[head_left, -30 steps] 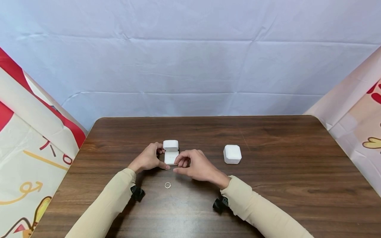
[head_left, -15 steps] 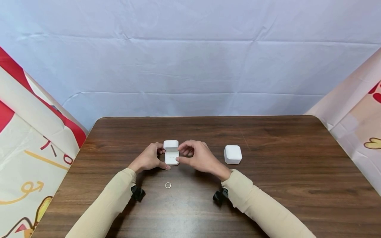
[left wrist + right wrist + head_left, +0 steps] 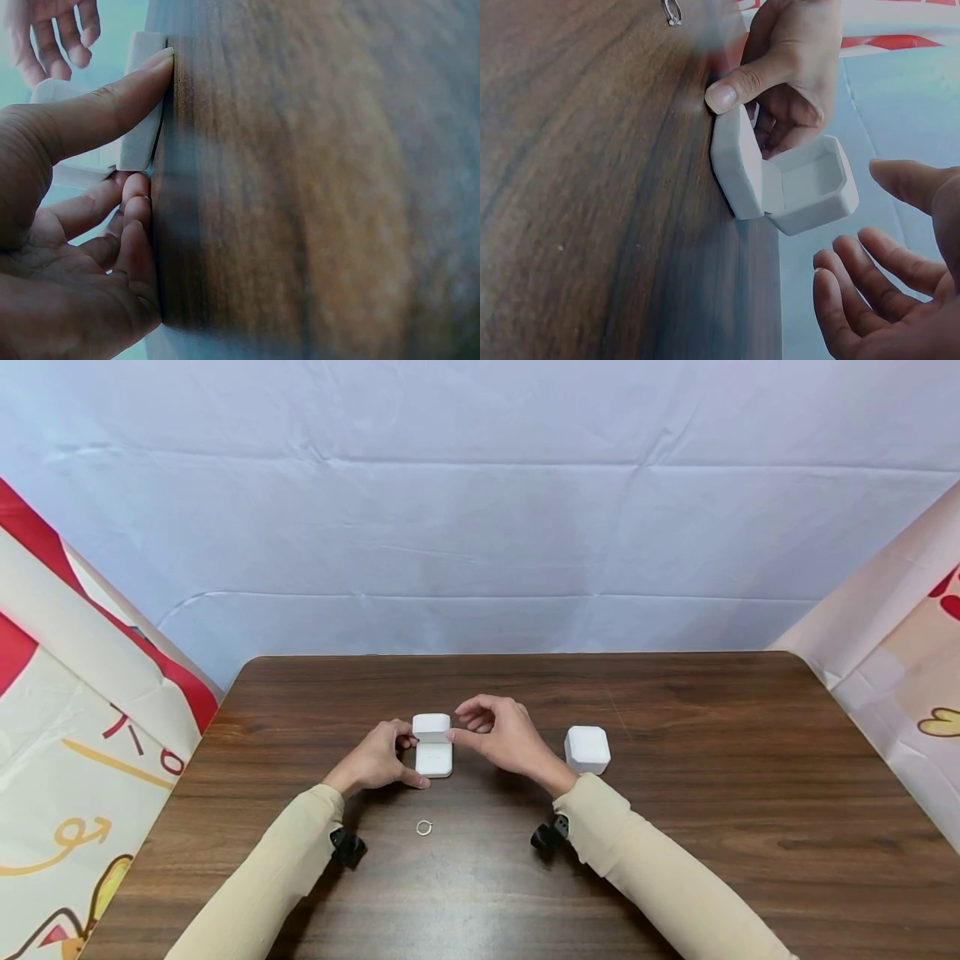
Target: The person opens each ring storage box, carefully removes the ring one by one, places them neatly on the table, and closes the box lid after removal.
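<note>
In the left wrist view, the bare left hand (image 3: pixel 60 262) partly hides the open white hinged box (image 3: pixel 136 151), the top edge crops the bare right hand (image 3: pixel 56 34), and the brown wood-grain bench (image 3: pixel 300 180) blurs. The thin metallic ring (image 3: pixel 418 829) shows too small for detail.

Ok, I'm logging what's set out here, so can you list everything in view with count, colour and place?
table: 1, brown, lower half of the head view
open box: 1, white, on the table
closed box: 1, white, right of the open box
ring: 1, silvery, on the table
back sheet: 1, pale blue, behind the table
printed sheets: 2, multicoloured, at both sides
cameras: 2, black, at the wrists
sleeves: 2, beige, on both arms
left hand: 1, holding the open box
right hand: 1, beside the open box
</note>
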`<state>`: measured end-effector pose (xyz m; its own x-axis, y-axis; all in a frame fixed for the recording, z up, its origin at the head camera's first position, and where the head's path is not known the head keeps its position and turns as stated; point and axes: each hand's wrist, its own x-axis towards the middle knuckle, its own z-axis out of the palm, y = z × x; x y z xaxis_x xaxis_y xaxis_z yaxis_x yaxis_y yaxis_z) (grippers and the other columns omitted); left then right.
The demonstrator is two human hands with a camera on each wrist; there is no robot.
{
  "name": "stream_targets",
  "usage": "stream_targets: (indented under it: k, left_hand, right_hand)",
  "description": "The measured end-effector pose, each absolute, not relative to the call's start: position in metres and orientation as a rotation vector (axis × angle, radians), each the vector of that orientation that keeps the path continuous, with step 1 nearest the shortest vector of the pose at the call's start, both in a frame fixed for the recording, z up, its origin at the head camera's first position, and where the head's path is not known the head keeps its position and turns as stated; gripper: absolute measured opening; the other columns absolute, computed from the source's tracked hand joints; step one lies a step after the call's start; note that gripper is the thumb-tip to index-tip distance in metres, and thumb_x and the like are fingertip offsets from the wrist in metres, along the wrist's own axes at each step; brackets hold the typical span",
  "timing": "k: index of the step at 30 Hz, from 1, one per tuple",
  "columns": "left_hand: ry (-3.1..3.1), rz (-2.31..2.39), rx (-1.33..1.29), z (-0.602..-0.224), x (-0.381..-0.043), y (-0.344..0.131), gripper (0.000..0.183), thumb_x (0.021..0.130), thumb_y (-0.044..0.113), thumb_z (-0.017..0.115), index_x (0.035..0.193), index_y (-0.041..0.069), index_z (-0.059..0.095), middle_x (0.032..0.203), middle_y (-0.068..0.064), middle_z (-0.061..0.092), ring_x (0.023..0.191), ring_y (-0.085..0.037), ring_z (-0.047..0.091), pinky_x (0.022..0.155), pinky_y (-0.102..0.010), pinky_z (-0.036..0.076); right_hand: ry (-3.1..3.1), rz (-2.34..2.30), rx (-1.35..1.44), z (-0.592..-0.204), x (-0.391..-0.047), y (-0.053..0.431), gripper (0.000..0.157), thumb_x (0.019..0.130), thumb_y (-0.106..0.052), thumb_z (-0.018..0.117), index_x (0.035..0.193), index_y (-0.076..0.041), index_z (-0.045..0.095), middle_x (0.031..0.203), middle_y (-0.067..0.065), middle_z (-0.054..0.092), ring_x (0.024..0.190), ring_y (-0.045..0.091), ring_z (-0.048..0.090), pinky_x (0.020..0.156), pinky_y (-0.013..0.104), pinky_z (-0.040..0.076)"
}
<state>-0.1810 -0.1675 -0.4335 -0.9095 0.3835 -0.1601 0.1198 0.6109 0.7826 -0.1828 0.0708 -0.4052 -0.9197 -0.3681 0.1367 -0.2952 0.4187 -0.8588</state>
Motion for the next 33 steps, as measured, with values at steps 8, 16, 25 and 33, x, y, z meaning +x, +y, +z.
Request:
stream_targets:
  k: [8,16,25,33]
  left_hand:
    - [2.532,1.189,0.424,-0.434,-0.182,-0.168,0.046,0.067,0.007,0.096,0.102,0.0,0.066,0.101,-0.011,0.056,0.093,-0.025,0.052,0.084,-0.038,0.042]
    - [2.53,1.188,0.406,-0.434,-0.181,-0.168,0.045,0.068,0.007,0.095,0.102,0.001,0.066,0.101,-0.01,0.056,0.093,-0.024,0.051,0.085,-0.039,0.042]
    - [2.537,1.19,0.402,-0.433,-0.181,-0.167,0.046,0.067,0.006,0.095,0.103,0.001,0.066,0.101,-0.01,0.056,0.093,-0.024,0.052,0.084,-0.039,0.043]
    - [2.544,1.19,0.406,-0.433,-0.181,-0.167,0.048,0.066,0.006,0.096,0.105,0.0,0.067,0.102,-0.01,0.057,0.094,-0.024,0.053,0.086,-0.039,0.044]
  right_hand:
    - [2.6,-1.555,-0.532,-0.408,-0.191,0.064,0.031,0.088,-0.028,0.082,0.108,-0.006,0.074,0.097,0.002,0.072,0.084,0.015,0.067,0.077,0.03,0.054]
    - [2.607,-1.504,-0.459,-0.414,-0.196,0.058,0.033,0.088,-0.035,0.08,0.109,-0.01,0.074,0.1,-0.001,0.072,0.087,0.015,0.067,0.078,0.031,0.054]
    - [2.593,-1.475,-0.45,-0.421,-0.199,0.056,0.036,0.09,-0.04,0.078,0.109,-0.01,0.074,0.1,-0.001,0.072,0.085,0.013,0.067,0.077,0.03,0.054]
    - [2.542,-1.389,-0.408,-0.421,-0.202,0.057,0.04,0.092,-0.045,0.074,0.112,-0.011,0.073,0.099,-0.001,0.071,0.091,0.015,0.066,0.082,0.034,0.053]
